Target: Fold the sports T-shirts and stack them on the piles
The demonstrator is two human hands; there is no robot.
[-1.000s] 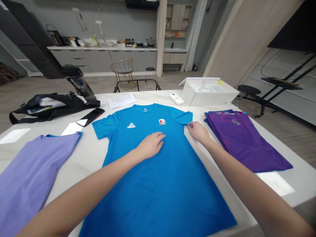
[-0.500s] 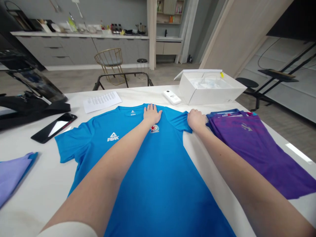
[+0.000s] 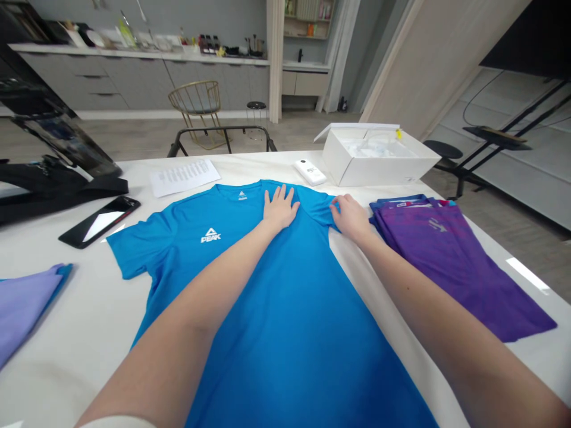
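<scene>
A blue T-shirt (image 3: 285, 297) with a white PEAK logo lies spread front up, its collar at the far end. My left hand (image 3: 280, 209) rests flat on the upper chest beside the collar, fingers spread, covering the crest seen there before. At the sleeve on the right, my right hand (image 3: 351, 216) has its fingers curled and pinched on the cloth near the hem. The opposite sleeve (image 3: 138, 244) lies loosely on the table.
Folded purple clothing (image 3: 459, 261) lies on the right, and a lilac garment (image 3: 27, 303) at the left edge. Farther back are a white open box (image 3: 379, 169), a small white device (image 3: 310, 172), a printed sheet (image 3: 185, 177) and a black phone (image 3: 99, 222) near black straps (image 3: 66, 199).
My right hand has shifted slightly left with the sleeve, its fingers more bunched at the hem. My left hand has slid a little right and now hides the crest.
</scene>
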